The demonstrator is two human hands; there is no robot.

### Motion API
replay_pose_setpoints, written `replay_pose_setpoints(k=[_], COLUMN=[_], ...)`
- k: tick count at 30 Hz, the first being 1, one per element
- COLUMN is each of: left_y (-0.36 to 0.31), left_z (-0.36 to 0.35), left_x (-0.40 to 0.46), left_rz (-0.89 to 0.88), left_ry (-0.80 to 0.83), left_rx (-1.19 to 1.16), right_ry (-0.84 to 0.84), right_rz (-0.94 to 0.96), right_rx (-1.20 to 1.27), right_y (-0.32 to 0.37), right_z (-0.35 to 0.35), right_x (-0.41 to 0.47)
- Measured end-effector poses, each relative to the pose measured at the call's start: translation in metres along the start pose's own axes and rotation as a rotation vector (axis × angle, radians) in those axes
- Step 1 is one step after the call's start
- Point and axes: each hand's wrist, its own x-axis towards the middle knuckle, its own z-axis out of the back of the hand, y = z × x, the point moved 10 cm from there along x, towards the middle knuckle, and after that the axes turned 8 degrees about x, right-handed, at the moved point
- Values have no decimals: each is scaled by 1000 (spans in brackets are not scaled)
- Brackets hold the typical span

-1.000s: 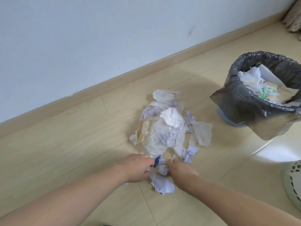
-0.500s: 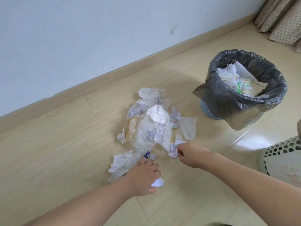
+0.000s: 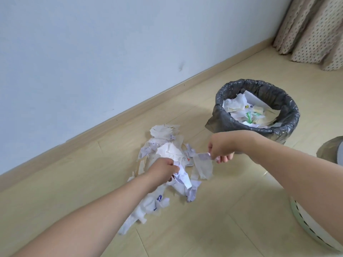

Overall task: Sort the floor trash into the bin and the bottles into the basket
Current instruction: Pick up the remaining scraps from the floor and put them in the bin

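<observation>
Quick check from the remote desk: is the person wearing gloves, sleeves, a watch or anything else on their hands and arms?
Nothing worn shows. The left hand and right hand are bare, without gloves, and I see no rings. Both forearms are uncovered up to the frame edge, with no sleeve, watch or band in view.

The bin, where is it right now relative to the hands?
In the head view the bin stands on the floor at right, just behind the right hand and right of the paper pile, near the baseboard.
</observation>
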Motion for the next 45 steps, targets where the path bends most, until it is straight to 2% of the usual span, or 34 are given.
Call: replay_pose_setpoints(k=[5, 9, 12, 15, 18, 23, 27, 30, 34, 39, 43, 45], left_y=[-107, -179, -221, -256, -265, -251, -202, -146, -69, 37, 124, 158], left_z=[41, 70, 61, 31, 14, 40, 76, 105, 126, 115, 98, 88], left_x=[1, 18, 31, 42, 49, 54, 45, 39, 31, 20, 13, 12], left_rz=[-124, -164, -198, -218, -195, -232, -259, -205, -159, -157, -122, -100], left_ry=[-87, -264, -290, -171, -110, -186, -180, -167, -87, 122, 230, 256], left_rx=[-86, -67, -121, -202, -136, 168, 518, 743, 912, 990, 935, 887], right_ry=[-225, -612, -848, -927, -928, -977, -1067, -1004, -720, -409, -254, -241], right_rz=[-34, 65, 64, 10, -1, 19, 174, 328, 418, 339, 171, 70], right_rx=[69, 197, 320, 412, 413, 254, 150, 33, -75, -133, -102, -57], right_y=[-10, -25, -57, -87, -96, -79, -30, 23, 83, 111, 106, 100], right_z=[92, 158, 181, 190, 191, 184, 166, 130, 55, -56, -139, -168], right_x=[-24, -52, -70, -73, -74, -79, -66, -48, -13, 31, 59, 67])
